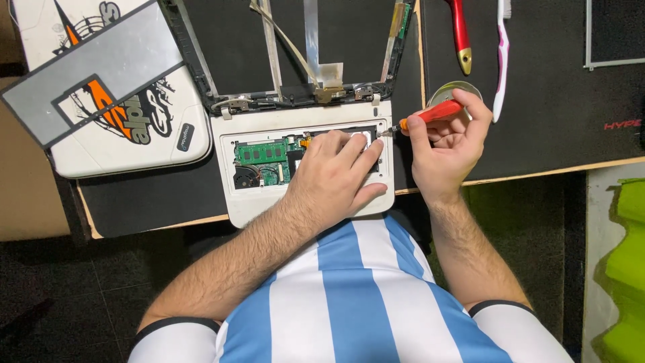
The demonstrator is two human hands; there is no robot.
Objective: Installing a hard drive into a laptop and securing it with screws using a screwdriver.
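Red-handled screwdriver (420, 119) — pinched in my right hand (447, 144), shaft lying level, tip pointing left at the white netbook base (252, 205); my left hand (336, 175) — spread flat on it, just beside the tip.

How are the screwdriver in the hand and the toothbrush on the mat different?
The screwdriver is red-orange with a metal tip; the toothbrush is pink and white. The right hand holds the screwdriver lying nearly level, its tip at the opened laptop; the toothbrush lies untouched on the black mat, pointing away from the person. The screwdriver looks shorter and thicker, the toothbrush long and thin. Both are slim hand tools.
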